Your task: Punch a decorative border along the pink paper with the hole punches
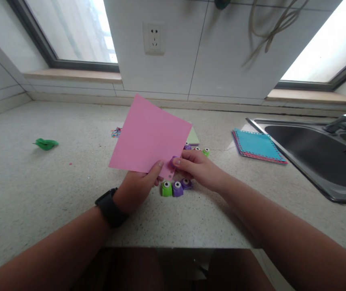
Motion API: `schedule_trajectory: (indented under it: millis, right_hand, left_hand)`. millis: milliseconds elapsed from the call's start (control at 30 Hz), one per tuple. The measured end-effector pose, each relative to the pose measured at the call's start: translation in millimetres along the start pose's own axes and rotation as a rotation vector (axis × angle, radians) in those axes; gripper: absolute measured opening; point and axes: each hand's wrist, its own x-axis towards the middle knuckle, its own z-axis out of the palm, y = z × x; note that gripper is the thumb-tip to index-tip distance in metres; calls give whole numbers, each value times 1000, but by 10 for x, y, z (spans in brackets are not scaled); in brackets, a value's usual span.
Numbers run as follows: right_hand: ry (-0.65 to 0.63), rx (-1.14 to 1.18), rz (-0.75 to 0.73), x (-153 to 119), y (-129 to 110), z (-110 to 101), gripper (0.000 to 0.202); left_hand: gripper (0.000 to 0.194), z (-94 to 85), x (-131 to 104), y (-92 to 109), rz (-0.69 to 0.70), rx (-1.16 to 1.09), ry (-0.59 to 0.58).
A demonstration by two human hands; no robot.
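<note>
A pink paper sheet [151, 135] is raised over the counter, with small punched holes near its lower corner. My left hand [139, 184] pinches its bottom edge, thumb on top. My right hand [198, 165] grips a small purple punch [173, 161] at the sheet's lower right edge. Just below the sheet stand a green punch [166, 188] and a purple punch [177, 189] with star marks, and another purple punch [186, 184] beside them. Behind my right hand are more punches, including a green one [206, 152], partly hidden.
Stacked blue and red papers [259, 146] lie beside the steel sink [306, 155] on the right. Behind the pink sheet are pale green paper [193, 136] and colourful paper bits [116, 132]. A green crumpled item [46, 144] is at the left.
</note>
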Motion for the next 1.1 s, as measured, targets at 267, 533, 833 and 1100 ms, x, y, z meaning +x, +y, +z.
schedule_trajectory:
  millis: [267, 533, 833, 1100]
  right_hand:
    - [-6, 9, -1, -7, -10, 11, 33]
    - [-21, -4, -1, -17, 27, -18, 30]
    - [-41, 25, -20, 4, 6, -2, 30]
    - [-27, 23, 3, -7, 17, 8, 32]
  left_hand:
    - [34, 7, 8, -16, 22, -10, 0]
    - [33, 1, -2, 15, 27, -10, -10]
    - [34, -4, 7, -6, 35, 1, -17]
    - [36, -15, 12, -26, 82, 38, -7]
